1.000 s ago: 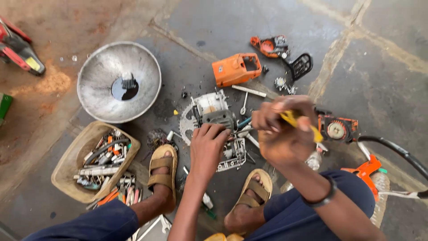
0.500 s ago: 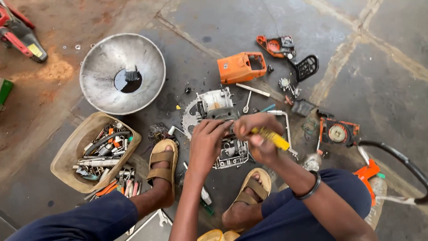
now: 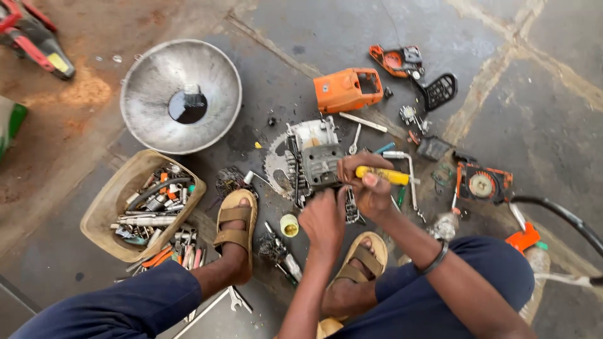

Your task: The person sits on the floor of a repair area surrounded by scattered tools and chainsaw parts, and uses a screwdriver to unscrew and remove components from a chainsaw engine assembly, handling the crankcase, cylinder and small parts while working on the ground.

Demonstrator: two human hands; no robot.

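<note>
Right hand [image 3: 370,188] is gripping a yellow-handled screwdriver [image 3: 382,175] at the grey engine block [image 3: 317,160] on the floor, left hand [image 3: 321,220] closed beside it. Orange cover [image 3: 347,90], metal bowl [image 3: 181,95] and tool basket [image 3: 110,204] crowd around.

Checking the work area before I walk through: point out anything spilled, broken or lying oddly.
Tools spill over the edge of the tan basket onto the floor beside the sandal. Dismantled orange casing and small parts lie scattered around the engine block. A dark liquid pools in the metal bowl.

Screwdriver [image 3: 382,175] tip and engine block's [image 3: 317,164] near side behind the hands.
</note>
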